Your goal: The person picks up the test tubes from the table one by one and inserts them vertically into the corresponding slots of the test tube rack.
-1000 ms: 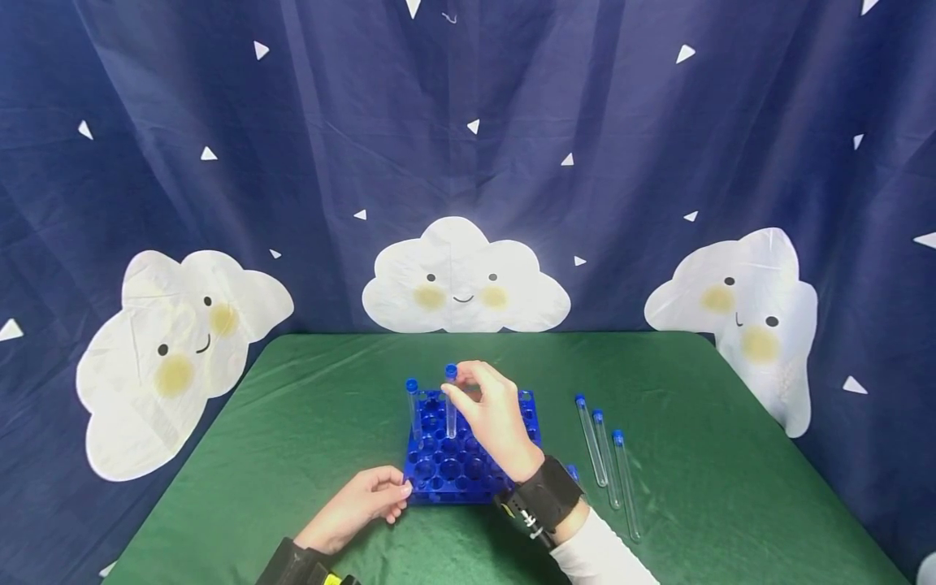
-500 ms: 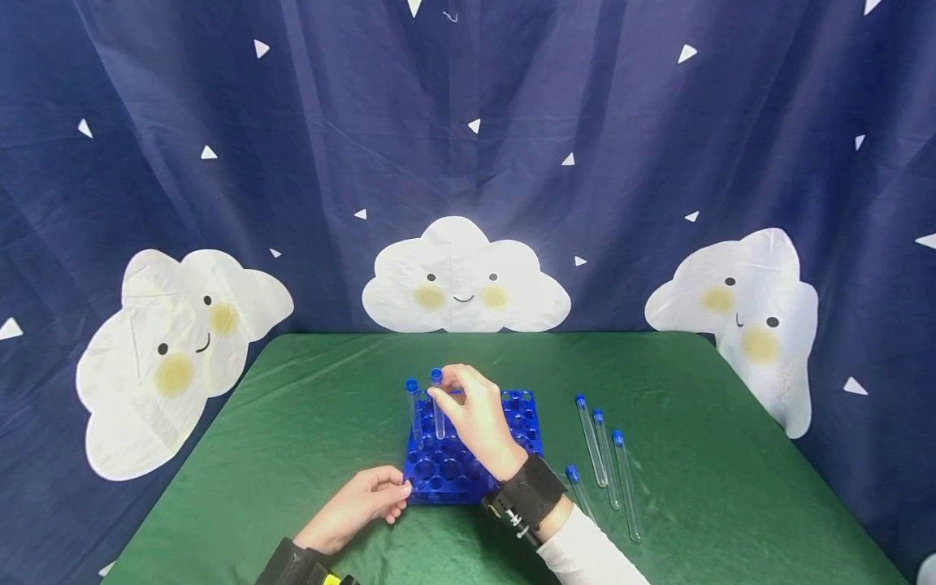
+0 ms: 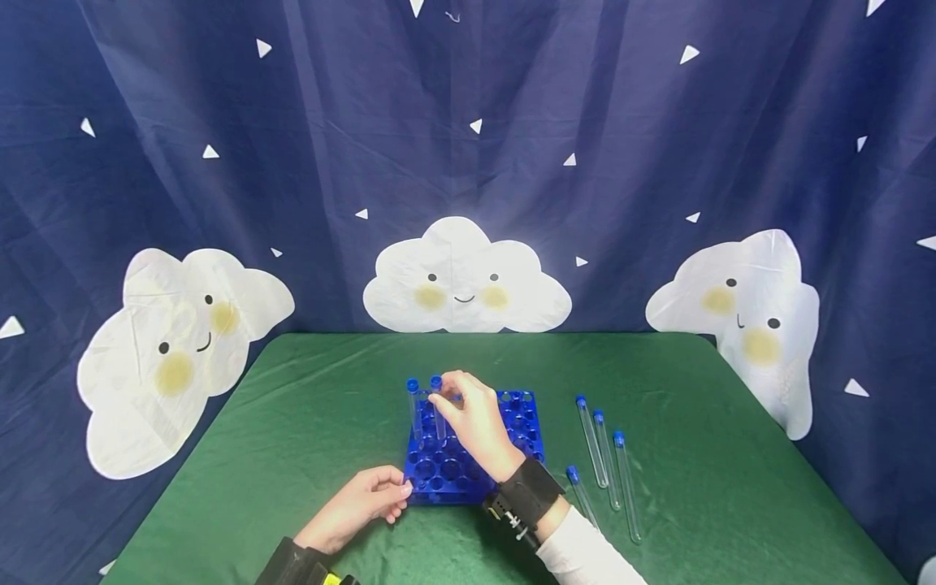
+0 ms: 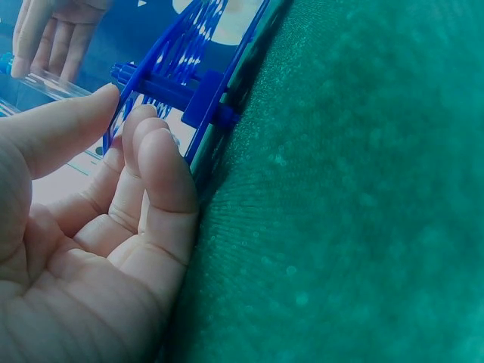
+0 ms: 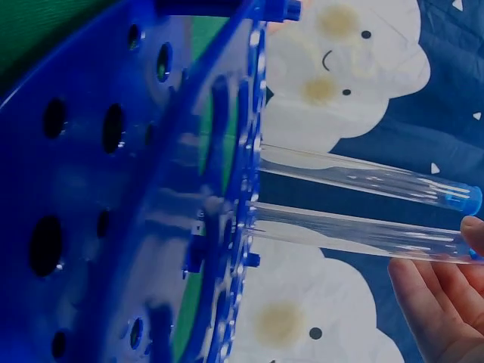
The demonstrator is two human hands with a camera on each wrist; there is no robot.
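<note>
A capped test tube [image 3: 437,406] is pinched near its top by the right hand [image 3: 475,422] and stands in the blue rack [image 3: 512,443], just beside another tube [image 3: 413,410]. The rack's near-left corner is touched by the curled fingers of the left hand [image 3: 358,505] on the green worktop [image 3: 307,422].

One blue tube rack [image 3: 468,463], two capped test tubes standing in it [image 3: 413,410], four capped test tubes lying on the green table [image 3: 605,447], two hands [image 3: 478,422], three cloud prints [image 3: 466,280].
</note>
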